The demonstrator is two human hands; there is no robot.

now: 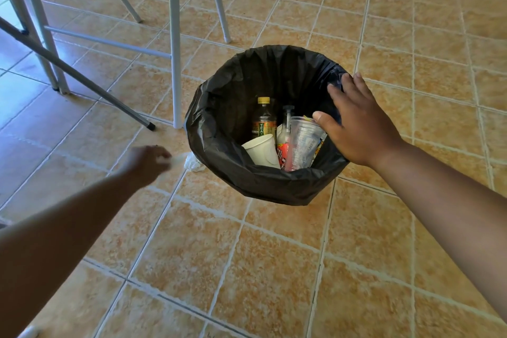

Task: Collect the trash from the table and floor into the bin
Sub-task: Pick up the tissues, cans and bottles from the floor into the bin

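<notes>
A bin lined with a black bag (pixel 219 123) stands on the tiled floor. Inside it lie a tea bottle (pixel 264 118), a white paper cup (pixel 262 149), a clear plastic cup (pixel 303 143), a second bottle and a red wrapper. My right hand (pixel 356 123) rests on the bin's right rim, fingers spread over the bag. A crumpled white tissue (pixel 193 162) lies on the floor against the bin's left side. My left hand (pixel 149 163) is blurred, just left of the tissue, with its fingers close to it; I cannot tell whether they touch it.
White metal chair legs (pixel 175 44) and a thin dark-tipped leg (pixel 82 75) stand left of and behind the bin. A table edge shows at the top left. Bare orange floor tiles stretch to the front and right.
</notes>
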